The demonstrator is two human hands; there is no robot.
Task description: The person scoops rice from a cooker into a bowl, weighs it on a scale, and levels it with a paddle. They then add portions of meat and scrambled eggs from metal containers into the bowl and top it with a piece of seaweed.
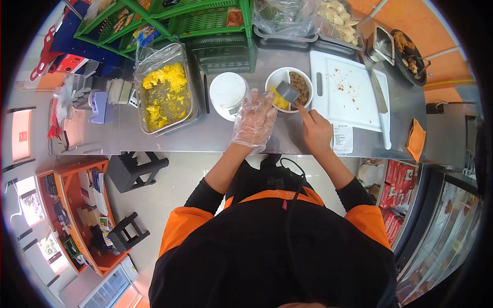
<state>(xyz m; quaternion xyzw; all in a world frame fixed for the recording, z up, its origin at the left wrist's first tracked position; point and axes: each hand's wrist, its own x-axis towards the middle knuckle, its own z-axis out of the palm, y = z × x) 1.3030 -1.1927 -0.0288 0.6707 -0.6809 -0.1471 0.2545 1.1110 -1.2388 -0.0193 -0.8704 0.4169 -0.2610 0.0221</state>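
Note:
A white bowl (289,70) on the steel counter holds yellow food (280,100) on its left side and brown shredded food (299,84) on its right. My right hand (317,129), bare, pinches the short handle of a dark grey measuring cup (287,91), whose cup part is inside the bowl, over the food. In a clear plastic glove, my left hand (254,120) lies with its fingers stretched out, fingertips right at the bowl's left rim. Just beyond it stands a round white kitchen scale (227,91), its display partly covered by the glove.
A metal tray (192,110) of chopped yellow food stands left. Right of the bowl lie a white cutting board (341,102) with crumbs, a knife (379,91) and a printed paper slip (342,139). Green crates (221,24), bagged trays and a dark pan (417,72) line the back.

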